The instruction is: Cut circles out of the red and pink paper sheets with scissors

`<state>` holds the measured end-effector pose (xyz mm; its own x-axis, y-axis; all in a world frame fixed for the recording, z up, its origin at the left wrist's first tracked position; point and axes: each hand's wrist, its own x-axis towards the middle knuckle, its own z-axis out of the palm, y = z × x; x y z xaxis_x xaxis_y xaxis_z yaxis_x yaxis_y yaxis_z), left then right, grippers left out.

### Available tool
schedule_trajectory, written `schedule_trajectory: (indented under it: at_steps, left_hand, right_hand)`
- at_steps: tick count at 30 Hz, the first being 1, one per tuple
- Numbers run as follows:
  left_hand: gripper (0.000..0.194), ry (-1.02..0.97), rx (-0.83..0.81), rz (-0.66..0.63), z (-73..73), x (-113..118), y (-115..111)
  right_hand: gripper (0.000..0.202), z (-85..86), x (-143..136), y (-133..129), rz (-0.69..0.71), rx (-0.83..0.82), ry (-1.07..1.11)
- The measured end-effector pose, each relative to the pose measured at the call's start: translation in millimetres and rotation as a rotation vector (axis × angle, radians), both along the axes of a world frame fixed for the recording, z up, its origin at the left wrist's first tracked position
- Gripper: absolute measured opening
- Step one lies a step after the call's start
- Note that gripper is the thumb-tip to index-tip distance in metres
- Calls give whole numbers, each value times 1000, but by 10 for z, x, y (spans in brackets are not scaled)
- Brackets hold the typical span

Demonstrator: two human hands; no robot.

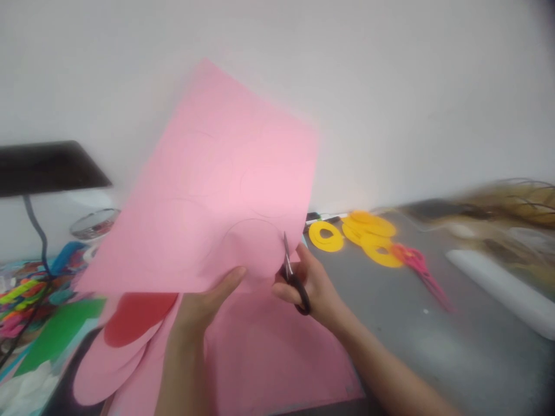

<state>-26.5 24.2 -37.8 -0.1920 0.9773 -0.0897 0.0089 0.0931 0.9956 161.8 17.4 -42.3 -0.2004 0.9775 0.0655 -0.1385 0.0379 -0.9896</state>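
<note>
A large pink sheet with pencilled circles on it is held up at the centre. My left hand grips its lower edge, thumb on the near face and the other fingers hidden behind. Black-handled scissors are in my right hand, their blades pointing up at the sheet's lower right, close to the outline of a drawn circle. More pink paper lies below my hands. Pink cut pieces and a red piece rest at the lower left.
Yellow rings and pink scissors lie on the grey table to the right. Farther right is a white roll. Green paper and colourful supplies are at the left, below a dark screen.
</note>
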Motion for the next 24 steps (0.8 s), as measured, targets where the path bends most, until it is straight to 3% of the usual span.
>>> schedule_trajectory:
  at_steps: [7,15,18,21,24]
  left_hand:
    - [46,8,-76,-48,22,-25,-5]
    - [37,34,-82,-36,70,-20,-17]
    - [41,-43,44,-38,67,57,7]
    - [47,-116,255,55,46,193,62]
    - [54,-153,316,83,28,308,109]
  right_hand:
    - [66,35,-2,4,-12,-29,-11]
    - [58,-33,5,13,7,-13,-10]
    - [50,-62,-24,9,-6,-12,1]
    - [39,-86,-69,-9,-30,-4,18]
    - [41,-104,-99,-22,-71,-13,53]
